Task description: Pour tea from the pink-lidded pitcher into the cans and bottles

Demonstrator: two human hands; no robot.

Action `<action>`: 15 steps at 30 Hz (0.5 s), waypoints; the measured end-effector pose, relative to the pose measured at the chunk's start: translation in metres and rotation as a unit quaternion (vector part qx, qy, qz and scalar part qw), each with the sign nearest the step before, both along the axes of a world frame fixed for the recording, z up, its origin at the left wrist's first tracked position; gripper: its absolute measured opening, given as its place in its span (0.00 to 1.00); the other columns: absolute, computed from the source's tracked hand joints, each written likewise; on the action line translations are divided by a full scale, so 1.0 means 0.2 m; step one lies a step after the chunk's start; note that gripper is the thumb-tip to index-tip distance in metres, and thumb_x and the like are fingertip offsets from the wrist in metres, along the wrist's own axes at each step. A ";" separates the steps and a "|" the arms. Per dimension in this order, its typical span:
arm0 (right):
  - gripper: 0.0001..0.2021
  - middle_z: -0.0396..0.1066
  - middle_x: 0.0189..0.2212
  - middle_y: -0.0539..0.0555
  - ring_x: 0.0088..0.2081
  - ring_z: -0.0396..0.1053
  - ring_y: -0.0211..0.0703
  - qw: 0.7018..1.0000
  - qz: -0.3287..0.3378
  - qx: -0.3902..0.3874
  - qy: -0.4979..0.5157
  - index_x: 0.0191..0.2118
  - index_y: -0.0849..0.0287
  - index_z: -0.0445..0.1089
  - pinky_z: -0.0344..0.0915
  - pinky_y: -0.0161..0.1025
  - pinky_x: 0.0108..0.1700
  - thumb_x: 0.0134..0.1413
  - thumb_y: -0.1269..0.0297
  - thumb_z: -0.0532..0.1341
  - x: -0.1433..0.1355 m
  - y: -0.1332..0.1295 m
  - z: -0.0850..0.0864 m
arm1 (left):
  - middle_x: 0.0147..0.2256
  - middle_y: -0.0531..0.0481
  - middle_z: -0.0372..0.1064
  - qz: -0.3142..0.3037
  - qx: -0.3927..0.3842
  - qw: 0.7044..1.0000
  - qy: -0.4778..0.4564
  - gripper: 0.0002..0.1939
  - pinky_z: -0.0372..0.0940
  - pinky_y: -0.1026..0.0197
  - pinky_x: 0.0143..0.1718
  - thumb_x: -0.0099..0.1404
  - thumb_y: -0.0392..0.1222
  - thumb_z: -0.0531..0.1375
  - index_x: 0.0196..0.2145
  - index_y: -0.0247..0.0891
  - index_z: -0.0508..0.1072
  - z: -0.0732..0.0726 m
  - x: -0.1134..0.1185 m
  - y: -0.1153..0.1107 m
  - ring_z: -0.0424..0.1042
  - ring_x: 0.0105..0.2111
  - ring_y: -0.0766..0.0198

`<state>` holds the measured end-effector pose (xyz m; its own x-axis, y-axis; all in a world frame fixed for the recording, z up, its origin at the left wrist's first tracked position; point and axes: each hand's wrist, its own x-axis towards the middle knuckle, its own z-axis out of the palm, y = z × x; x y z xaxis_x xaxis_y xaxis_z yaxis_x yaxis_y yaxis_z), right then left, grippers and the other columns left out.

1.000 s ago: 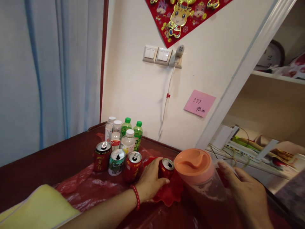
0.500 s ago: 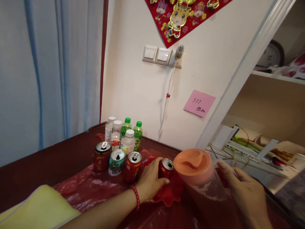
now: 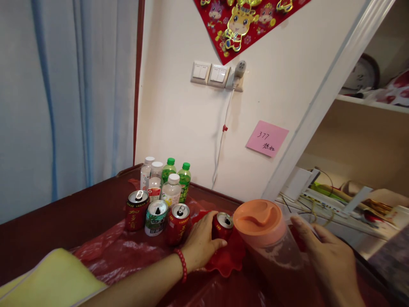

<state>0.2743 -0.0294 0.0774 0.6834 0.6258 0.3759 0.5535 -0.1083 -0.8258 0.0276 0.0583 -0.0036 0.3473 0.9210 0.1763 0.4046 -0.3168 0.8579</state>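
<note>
My left hand (image 3: 202, 239), a red bead bracelet at its wrist, is curled round the left side of a red drink can (image 3: 223, 228). That can stands on a red scallop-edged mat (image 3: 227, 261). A clear plastic pitcher (image 3: 283, 262) with an orange lid (image 3: 259, 217) is right beside the can, its handle in my closed right hand (image 3: 329, 256). Left of my left hand stand another red can (image 3: 178, 226), a green and white can (image 3: 156, 218) and a dark red can with a black top band (image 3: 136, 213). All these cans have opened tops.
Behind the cans stand several bottles, some white-capped (image 3: 171, 192), some green-capped (image 3: 184, 183). A red plastic bag (image 3: 128, 256) lies on the dark red table (image 3: 41, 228). Yellow cloth (image 3: 47, 277) shows at lower left. Right of the wall is a shelf (image 3: 370, 104) with a router (image 3: 326, 204).
</note>
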 end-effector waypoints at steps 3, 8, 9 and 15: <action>0.27 0.63 0.19 0.47 0.29 0.60 0.44 1.000 0.004 0.007 -0.006 0.25 0.56 0.70 0.55 0.38 0.31 0.48 0.32 0.63 0.00 0.00 0.00 | 0.63 0.43 0.68 -0.003 0.004 1.000 -0.003 0.38 0.56 0.53 0.64 0.55 0.35 0.69 0.62 0.42 0.64 0.00 0.00 0.00 0.65 0.63 0.50; 0.28 0.63 0.20 0.46 0.29 0.60 0.43 1.000 0.001 -0.001 -0.014 0.26 0.56 0.71 0.56 0.38 0.32 0.48 0.32 0.62 0.01 0.00 -0.01 | 0.63 0.43 0.67 -0.002 0.001 1.000 -0.002 0.38 0.56 0.52 0.64 0.55 0.35 0.69 0.62 0.41 0.64 0.00 0.00 0.00 0.65 0.63 0.50; 0.28 0.64 0.20 0.46 0.29 0.61 0.44 1.000 0.001 -0.001 -0.011 0.27 0.56 0.72 0.56 0.38 0.32 0.48 0.32 0.62 0.01 0.00 -0.01 | 0.63 0.43 0.67 -0.002 0.001 1.000 -0.002 0.39 0.56 0.52 0.65 0.55 0.35 0.69 0.62 0.42 0.64 0.00 0.00 0.00 0.65 0.63 0.50; 0.28 0.62 0.20 0.47 0.29 0.59 0.43 1.000 0.004 0.001 -0.010 0.24 0.55 0.69 0.54 0.38 0.31 0.48 0.32 0.63 0.01 0.01 -0.01 | 0.63 0.44 0.68 -0.004 0.003 1.000 -0.004 0.38 0.56 0.52 0.65 0.55 0.35 0.69 0.62 0.42 0.64 0.00 0.00 0.00 0.65 0.63 0.50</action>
<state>0.2754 -0.0283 0.0751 0.6711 0.6300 0.3908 0.5710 -0.1031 -0.8144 0.0274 0.0585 -0.0040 0.3532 0.9172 0.1843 0.3954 -0.3249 0.8591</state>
